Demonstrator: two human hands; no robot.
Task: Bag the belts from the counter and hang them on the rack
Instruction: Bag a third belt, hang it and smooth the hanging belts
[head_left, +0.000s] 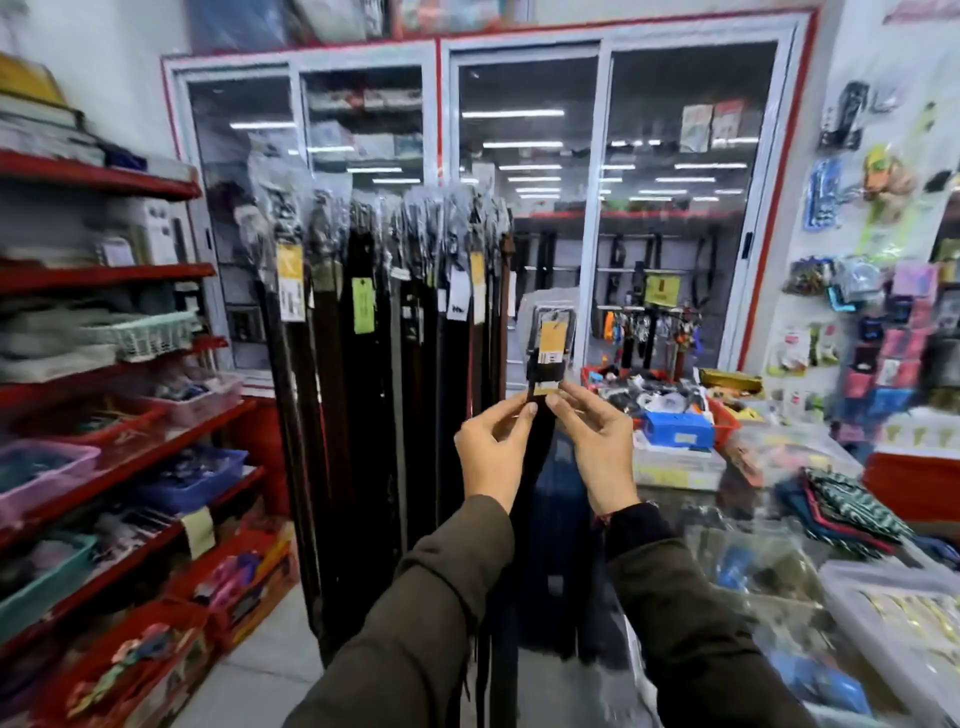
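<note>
I hold a black belt (546, 364) upright in front of me; its buckle end, with an orange tag, sits inside a clear plastic bag. My left hand (493, 447) and my right hand (595, 441) both pinch it just below the tag, thumbs almost touching. The strap hangs down between my forearms. To the left stands the rack of belts (384, 291), many dark bagged belts with yellow, green and white tags hanging close together. The held belt is just right of the rack's right end.
Red shelves (104, 364) with baskets of small goods line the left. A glass counter (753, 519) with boxes, folded cloth and trays lies to the right. Glass-door cabinets (597, 208) stand behind. Packaged goods hang on the right wall.
</note>
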